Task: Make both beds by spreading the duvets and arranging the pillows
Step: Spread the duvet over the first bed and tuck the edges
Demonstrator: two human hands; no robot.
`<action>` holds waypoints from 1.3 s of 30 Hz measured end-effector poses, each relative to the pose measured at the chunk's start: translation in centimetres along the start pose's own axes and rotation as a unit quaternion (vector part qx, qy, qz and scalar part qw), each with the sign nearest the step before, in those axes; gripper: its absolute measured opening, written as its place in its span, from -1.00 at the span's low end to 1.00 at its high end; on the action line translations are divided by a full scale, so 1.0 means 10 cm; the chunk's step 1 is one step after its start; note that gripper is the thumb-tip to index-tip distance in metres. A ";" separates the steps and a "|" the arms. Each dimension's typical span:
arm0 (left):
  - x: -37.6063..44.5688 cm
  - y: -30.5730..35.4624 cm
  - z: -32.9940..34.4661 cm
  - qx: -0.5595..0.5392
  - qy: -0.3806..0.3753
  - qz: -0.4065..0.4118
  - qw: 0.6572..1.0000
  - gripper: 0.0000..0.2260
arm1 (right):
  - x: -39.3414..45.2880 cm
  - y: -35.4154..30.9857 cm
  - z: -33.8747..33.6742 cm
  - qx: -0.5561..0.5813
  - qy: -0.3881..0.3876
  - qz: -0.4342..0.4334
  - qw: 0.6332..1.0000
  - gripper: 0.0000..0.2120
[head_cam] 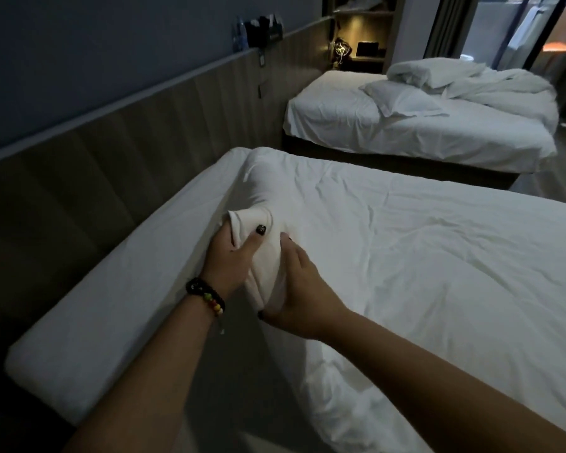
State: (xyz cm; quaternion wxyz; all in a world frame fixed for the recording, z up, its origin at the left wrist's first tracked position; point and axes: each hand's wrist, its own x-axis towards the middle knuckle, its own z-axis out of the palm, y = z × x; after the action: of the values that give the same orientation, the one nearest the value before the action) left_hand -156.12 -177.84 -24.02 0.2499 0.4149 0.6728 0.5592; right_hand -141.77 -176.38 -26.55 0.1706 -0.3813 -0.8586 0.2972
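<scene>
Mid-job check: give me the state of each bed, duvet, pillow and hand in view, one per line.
Near bed's white duvet: spread flat, edge bunched in both hands.
Near bed's white mattress sheet: bare along the wall side.
Left hand: closed on duvet edge.
Right hand: closed on duvet edge.
Far bed's white duvet: crumpled in a heap.
Far bed's white pillow: lying askew mid-bed.

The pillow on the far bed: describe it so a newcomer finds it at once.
Look past the near bed to the far bed by the lit shelves. The pillow lies flat and askew mid-mattress. Unlike the crumpled duvet heaped behind it, it is a smooth rectangle with a flanged edge.
</scene>
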 end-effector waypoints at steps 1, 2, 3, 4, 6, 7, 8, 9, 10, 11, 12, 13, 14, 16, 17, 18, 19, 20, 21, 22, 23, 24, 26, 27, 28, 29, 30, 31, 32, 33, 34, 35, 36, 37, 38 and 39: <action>0.03 -0.01 -0.11 -0.002 0.003 0.002 1.000 -0.75 | 0.12 -0.07 0.14 -0.010 0.017 0.001 1.000 0.10; 0.08 -0.04 -0.24 -0.014 0.003 -0.003 1.000 -0.75 | 0.24 -0.12 0.25 -0.012 0.035 0.008 0.999 0.04; 0.15 -0.12 -0.37 -0.042 -0.002 -0.017 0.999 -0.74 | 0.36 -0.17 0.33 -0.009 0.047 0.020 0.999 -0.06; 0.23 -0.24 -0.49 -0.088 -0.009 -0.043 0.995 -0.72 | 0.47 -0.20 0.39 -0.008 0.059 0.032 0.998 -0.20; 0.32 -0.50 -0.64 -0.232 -0.002 -0.101 0.967 -0.73 | 0.69 -0.28 0.46 -0.013 0.088 0.038 0.995 -0.51; 0.35 -0.64 -0.68 -0.304 0.019 -0.128 0.944 -0.79 | 0.80 -0.33 0.50 -0.016 0.101 0.037 0.994 -0.63; 0.39 -0.79 -0.71 -0.363 0.047 -0.154 0.918 -0.85 | 0.90 -0.38 0.55 -0.018 0.108 0.031 0.994 -0.72; 0.42 -0.98 -0.74 -0.407 0.072 -0.187 0.891 -0.88 | 0.98 -0.43 0.62 -0.016 0.109 0.030 0.993 -0.78; 0.47 -1.14 -0.78 -0.444 0.080 -0.230 0.862 -0.86 | 1.05 -0.49 0.70 -0.012 0.106 0.032 0.994 -0.78; 0.53 -1.29 -0.85 -0.479 0.063 -0.272 0.832 -0.79 | 1.10 -0.55 0.78 -0.010 0.101 0.034 0.994 -0.77; 0.60 -1.42 -0.93 -0.509 0.036 -0.320 0.798 -0.70 | 1.15 -0.59 0.86 -0.008 0.096 0.032 0.995 -0.76; 0.70 -1.58 -1.00 -0.515 0.015 -0.363 0.776 -0.59 | 1.18 -0.61 0.91 -0.006 0.093 0.031 0.995 -0.76; 0.80 -1.73 -1.06 -0.524 -0.014 -0.394 0.755 -0.50 | 1.20 -0.62 0.93 -0.008 0.092 0.033 0.995 -0.75; 1.02 -1.98 -1.20 -0.529 -0.063 -0.437 0.725 -0.40 | 1.19 -0.61 0.91 -0.027 0.091 0.038 0.995 -0.76; 1.14 -2.05 -1.24 -0.519 -0.052 -0.460 0.719 -0.37 | 1.16 -0.61 0.89 -0.043 0.091 0.039 0.994 -0.76; 1.26 -2.12 -1.26 -0.498 -0.023 -0.476 0.725 -0.36 | 1.11 -0.61 0.88 -0.062 0.091 0.038 0.993 -0.77; 1.36 -2.16 -1.28 -0.475 0.006 -0.489 0.731 -0.40 | 1.06 -0.60 0.88 -0.081 0.089 0.039 0.992 -0.77; 1.45 -2.16 -1.30 -0.445 0.040 -0.497 0.744 -0.48 | 1.01 -0.59 0.89 -0.095 0.087 0.043 0.991 -0.77; 1.52 -2.16 -1.34 -0.403 0.071 -0.496 0.766 -0.58 | 0.97 -0.57 0.90 -0.102 0.085 0.052 0.990 -0.78; 1.59 -2.17 -1.36 -0.376 0.080 -0.488 0.784 -0.68 | 0.93 -0.54 0.91 -0.098 0.085 0.066 0.989 -0.78; 1.65 -2.22 -1.39 -0.362 0.069 -0.481 0.796 -0.75 | 0.91 -0.51 0.91 -0.086 0.084 0.087 0.989 -0.77; 1.70 -2.27 -1.42 -0.366 0.048 -0.469 0.802 -0.76 | 0.91 -0.48 0.90 -0.069 0.078 0.114 0.988 -0.76; 1.78 -2.34 -1.56 -0.380 0.007 -0.413 0.827 -0.69 | 0.96 -0.43 0.85 -0.041 0.053 0.166 0.984 -0.69; 1.81 -2.31 -1.64 -0.369 0.003 -0.381 0.848 -0.67 | 0.99 -0.42 0.83 -0.032 0.028 0.185 0.982 -0.64; 1.83 -2.25 -1.74 -0.355 0.005 -0.346 0.868 -0.68 | 1.03 -0.42 0.83 -0.023 -0.007 0.199 0.980 -0.56; 1.84 -2.16 -1.84 -0.346 0.004 -0.305 0.887 -0.69 | 1.06 -0.45 0.86 -0.010 -0.045 0.206 0.978 -0.44; 1.85 -2.07 -1.94 -0.340 0.003 -0.262 0.903 -0.69 | 1.10 -0.51 0.93 0.008 -0.077 0.200 0.977 -0.31; 1.82 -1.92 -2.03 -0.312 0.013 -0.224 0.923 -0.70 | 1.15 -0.58 1.04 0.021 -0.093 0.178 0.979 -0.19; 1.78 -1.76 -2.09 -0.274 0.013 -0.185 0.944 -0.73 | 1.22 -0.68 1.17 0.020 -0.098 0.145 0.984 -0.09; 1.74 -1.65 -2.14 -0.214 -0.006 -0.154 0.965 -0.76 | 1.30 -0.79 1.31 0.006 -0.095 0.109 0.989 -0.02; 1.68 -1.50 -2.15 -0.151 -0.044 -0.121 0.980 -0.77 | 1.39 -0.91 1.45 -0.011 -0.088 0.081 0.993 0.04; 1.59 -1.39 -2.13 -0.081 -0.087 -0.088 0.989 -0.77 | 1.50 -1.01 1.57 -0.024 -0.079 0.061 0.995 0.08; 1.49 -1.32 -2.12 -0.032 -0.126 -0.065 0.989 -0.76 | 1.60 -1.10 1.67 -0.031 -0.066 0.047 0.996 0.10; 1.41 -1.30 -2.10 -0.003 -0.142 -0.049 0.989 -0.74 | 1.70 -1.15 1.76 -0.032 -0.053 0.039 0.997 0.11; 1.36 -1.29 -2.09 0.007 -0.142 -0.048 0.989 -0.72 | 1.79 -1.18 1.82 -0.026 -0.041 0.044 0.998 0.12; 1.33 -1.30 -2.09 0.009 -0.132 -0.044 0.990 -0.70 | 1.86 -1.17 1.86 -0.014 -0.033 0.058 0.998 0.09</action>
State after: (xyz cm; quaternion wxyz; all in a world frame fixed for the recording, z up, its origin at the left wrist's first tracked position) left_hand -183.49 -178.45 -29.59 0.3571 0.4576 0.6564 0.4819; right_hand -170.01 -175.64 -32.00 0.1189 -0.4225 -0.8446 0.3066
